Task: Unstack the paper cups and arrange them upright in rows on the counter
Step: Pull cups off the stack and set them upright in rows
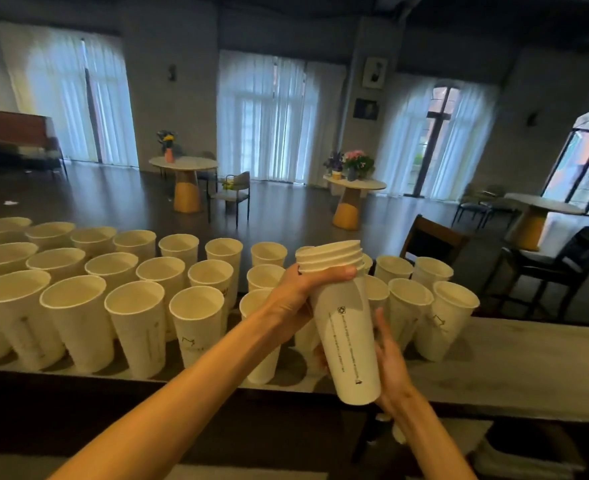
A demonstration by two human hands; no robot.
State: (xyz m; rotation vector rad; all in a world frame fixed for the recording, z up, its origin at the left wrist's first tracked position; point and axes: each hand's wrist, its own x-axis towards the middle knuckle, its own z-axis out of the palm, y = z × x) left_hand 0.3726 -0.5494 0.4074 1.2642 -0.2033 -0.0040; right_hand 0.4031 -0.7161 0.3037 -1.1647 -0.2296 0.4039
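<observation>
A short stack of white paper cups [346,327] is held upright above the counter's front edge. Its nested rims show at the top. My left hand [294,299] wraps around the stack just below the rims, thumb across the front. My right hand [391,362] cups the lower part of the stack from the right side. Several white paper cups [137,317] stand upright in three rows on the counter [535,368], from the far left to just right of the stack.
The right part of the pale counter lies beyond the last cups [448,320]. Behind the counter are a dark chair [549,268], a wooden chair back [431,239] and round tables [184,178] with flowers. Curtained windows line the far wall.
</observation>
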